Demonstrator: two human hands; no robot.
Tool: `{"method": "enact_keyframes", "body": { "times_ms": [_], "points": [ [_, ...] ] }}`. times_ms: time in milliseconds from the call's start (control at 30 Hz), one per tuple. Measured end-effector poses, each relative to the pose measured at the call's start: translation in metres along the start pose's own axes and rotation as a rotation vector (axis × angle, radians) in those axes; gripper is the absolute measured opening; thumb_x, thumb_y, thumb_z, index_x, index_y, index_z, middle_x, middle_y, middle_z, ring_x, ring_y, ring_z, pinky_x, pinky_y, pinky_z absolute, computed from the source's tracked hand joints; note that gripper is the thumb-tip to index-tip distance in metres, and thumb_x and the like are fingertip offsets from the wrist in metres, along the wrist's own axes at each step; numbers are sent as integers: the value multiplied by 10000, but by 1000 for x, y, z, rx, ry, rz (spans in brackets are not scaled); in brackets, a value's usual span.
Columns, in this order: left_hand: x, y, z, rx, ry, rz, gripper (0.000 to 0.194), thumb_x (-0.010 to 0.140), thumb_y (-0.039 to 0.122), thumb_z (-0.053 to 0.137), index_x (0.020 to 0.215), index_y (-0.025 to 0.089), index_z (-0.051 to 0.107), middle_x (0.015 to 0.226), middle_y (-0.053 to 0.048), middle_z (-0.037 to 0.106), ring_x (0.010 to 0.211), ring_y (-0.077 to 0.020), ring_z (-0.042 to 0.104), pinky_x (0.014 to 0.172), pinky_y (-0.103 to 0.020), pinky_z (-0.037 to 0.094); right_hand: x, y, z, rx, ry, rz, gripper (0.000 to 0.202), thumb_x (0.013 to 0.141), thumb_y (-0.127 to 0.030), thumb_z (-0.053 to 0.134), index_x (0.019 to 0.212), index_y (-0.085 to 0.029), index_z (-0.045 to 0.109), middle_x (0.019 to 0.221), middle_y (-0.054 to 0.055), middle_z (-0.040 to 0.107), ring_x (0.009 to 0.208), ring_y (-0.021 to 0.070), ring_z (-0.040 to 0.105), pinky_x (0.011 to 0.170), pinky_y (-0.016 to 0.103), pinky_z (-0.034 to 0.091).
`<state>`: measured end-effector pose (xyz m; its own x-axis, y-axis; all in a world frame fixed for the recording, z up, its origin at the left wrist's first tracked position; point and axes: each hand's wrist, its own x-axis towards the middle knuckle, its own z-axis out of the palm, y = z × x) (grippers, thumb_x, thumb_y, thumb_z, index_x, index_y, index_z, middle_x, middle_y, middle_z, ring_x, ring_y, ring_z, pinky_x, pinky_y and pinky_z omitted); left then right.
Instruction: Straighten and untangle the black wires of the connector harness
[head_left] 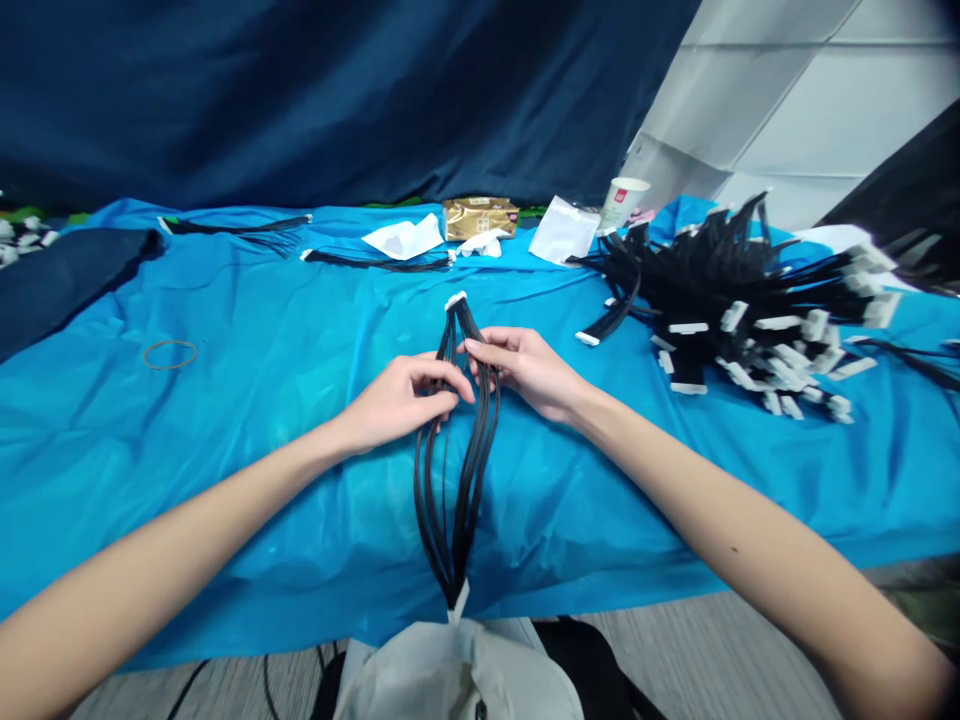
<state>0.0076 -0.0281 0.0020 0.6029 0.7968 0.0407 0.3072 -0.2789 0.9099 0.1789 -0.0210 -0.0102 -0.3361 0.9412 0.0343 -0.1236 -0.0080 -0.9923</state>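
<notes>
A black wire harness (470, 470) with a white connector at each end lies lengthwise before me. Its far connector rests on the blue sheet, and the near one is by the table's front edge. The wires are parted into two bundles. My left hand (401, 398) is closed round the left bundle, thumb and forefinger nearly together. On the right bundle, close below the far connector, my right hand (525, 368) pinches the wires. The fingertips of both hands almost meet in the gap, where a few thin wires run.
A big heap of black harnesses (720, 290) with white connectors lies at the right. Two single harnesses (232, 232) lie toward the back. A gold tissue pack (480, 218), white papers (566, 230) and a paper cup (622, 203) stand behind. A rubber band (170, 354) lies left.
</notes>
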Motion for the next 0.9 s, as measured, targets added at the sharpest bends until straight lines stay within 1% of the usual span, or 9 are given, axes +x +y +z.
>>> {"method": "enact_keyframes", "body": {
  "times_ms": [100, 167, 233, 333, 433, 633, 900],
  "points": [
    [1, 0, 1, 50, -9, -40, 137, 724, 196, 526, 727, 139, 651, 663, -5, 546, 470, -71, 509, 483, -208, 420, 0, 1, 1, -19, -5, -15, 295, 662, -412, 672, 697, -137, 570, 616, -28, 541, 515, 60, 464, 494, 205, 350],
    [1, 0, 2, 10, -16, -75, 159, 742, 224, 517, 740, 137, 650, 575, 6, 528, 458, -85, 501, 478, -216, 404, 0, 1, 1, -29, -14, -27, 292, 673, -411, 664, 687, -137, 564, 608, -28, 537, 515, 64, 472, 494, 207, 352],
    [0, 1, 2, -27, -22, -93, 192, 757, 280, 521, 733, 133, 642, 536, 10, 520, 459, -92, 494, 483, -223, 393, 0, 2, 1, -41, -18, -35, 289, 678, -412, 659, 699, -138, 569, 604, -30, 531, 518, 68, 476, 496, 211, 351],
    [-1, 2, 3, -20, -24, -85, 239, 746, 357, 554, 742, 134, 638, 559, 9, 541, 473, -88, 486, 484, -219, 375, 1, 3, 0, -63, -18, -44, 274, 692, -403, 649, 717, -139, 580, 593, -34, 521, 517, 66, 463, 503, 213, 345],
    [-1, 2, 4, -2, -21, -88, 253, 727, 379, 580, 772, 137, 640, 608, 4, 565, 483, -80, 482, 470, -211, 361, 1, 3, -1, -62, -28, -50, 245, 719, -377, 629, 722, -136, 583, 587, -36, 514, 518, 62, 457, 504, 208, 341],
    [-2, 3, 3, -46, -38, -115, 233, 732, 358, 575, 744, 128, 613, 640, 5, 564, 490, -76, 489, 496, -221, 368, 1, 3, 0, -55, -14, -36, 216, 733, -340, 617, 740, -126, 588, 570, -39, 504, 502, 57, 451, 487, 201, 332],
    [-3, 5, 1, -96, -19, -125, 191, 732, 315, 582, 712, 126, 598, 580, 14, 562, 504, -75, 493, 513, -209, 368, 2, 2, -3, -39, -4, -10, 227, 736, -337, 607, 652, -134, 550, 588, -32, 528, 493, 53, 459, 493, 201, 347]
  ]
}}
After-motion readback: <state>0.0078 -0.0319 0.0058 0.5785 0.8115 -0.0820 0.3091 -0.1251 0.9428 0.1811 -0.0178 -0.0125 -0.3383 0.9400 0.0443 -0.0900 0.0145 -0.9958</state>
